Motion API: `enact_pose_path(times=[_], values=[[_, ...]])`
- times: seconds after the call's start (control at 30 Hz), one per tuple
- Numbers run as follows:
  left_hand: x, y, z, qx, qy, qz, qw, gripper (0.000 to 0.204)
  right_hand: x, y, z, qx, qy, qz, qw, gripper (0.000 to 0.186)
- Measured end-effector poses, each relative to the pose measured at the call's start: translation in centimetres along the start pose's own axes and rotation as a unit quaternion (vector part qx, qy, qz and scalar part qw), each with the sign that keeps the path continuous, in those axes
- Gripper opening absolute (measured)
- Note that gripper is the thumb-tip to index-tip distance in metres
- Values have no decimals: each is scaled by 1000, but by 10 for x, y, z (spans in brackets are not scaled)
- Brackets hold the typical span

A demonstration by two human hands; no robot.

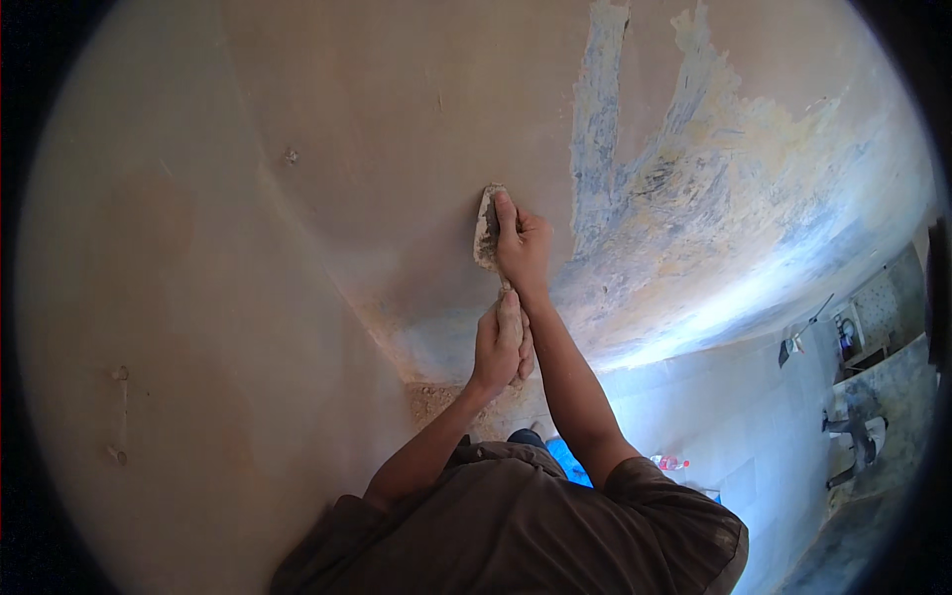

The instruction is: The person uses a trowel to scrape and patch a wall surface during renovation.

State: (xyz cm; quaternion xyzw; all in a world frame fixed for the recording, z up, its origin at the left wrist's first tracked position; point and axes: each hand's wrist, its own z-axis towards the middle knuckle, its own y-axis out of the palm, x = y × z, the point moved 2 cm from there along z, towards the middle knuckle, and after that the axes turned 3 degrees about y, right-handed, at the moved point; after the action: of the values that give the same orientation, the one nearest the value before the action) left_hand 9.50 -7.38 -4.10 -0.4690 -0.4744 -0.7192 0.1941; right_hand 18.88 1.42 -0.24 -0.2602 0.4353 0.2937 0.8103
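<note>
2 hands on 1 scraper at the wall

The scraper (485, 234) is up against the wall (397, 169), blade upward and handle down toward the person; which part of the blade touches cannot be told. The right hand (523, 238) is closed on it at the blade, thumb laid along the face and fingers curled in at the blade's right side. The left hand (503, 339) is mostly closed around the handle at the scraper's lower end, thumb pointing up, just below the right hand and near that wrist. Pale, crusted residue coats the blade.

Right of the scraper, a rough patch (684, 188) of grey, blue and yellowish tones spreads over the wall, with 2 strips running up from it. Up and left of the scraper is a small blemish (291, 157). Farther left, past the corner, is the side wall (149, 258), with 2 small knobs (120, 373) low on it.

Below the scraper are crumbly debris (433, 402) and the person's brown shirt (516, 526). Below and to its right lie a blue thing (569, 462) and a red-and-clear bottle (670, 463).
</note>
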Motion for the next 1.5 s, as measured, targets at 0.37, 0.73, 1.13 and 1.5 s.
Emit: enact_pose_path(times=[0.37,0.73,1.13,1.5], values=[[-2,1,-3,4,-21,-6,1000,47,-6,-1,0,9,25,8,1000,54],[-9,0,-6,4,-34,-16,999,50,4,-5,-8,21,-1,-54,998,53],[-15,-5,-8,10,-58,-15,998,51,9,-4,-14,37,-13,-60,997,53],[-7,-5,3,-3,-38,-21,999,48,-11,-3,-1,24,4,-56,998,51]])
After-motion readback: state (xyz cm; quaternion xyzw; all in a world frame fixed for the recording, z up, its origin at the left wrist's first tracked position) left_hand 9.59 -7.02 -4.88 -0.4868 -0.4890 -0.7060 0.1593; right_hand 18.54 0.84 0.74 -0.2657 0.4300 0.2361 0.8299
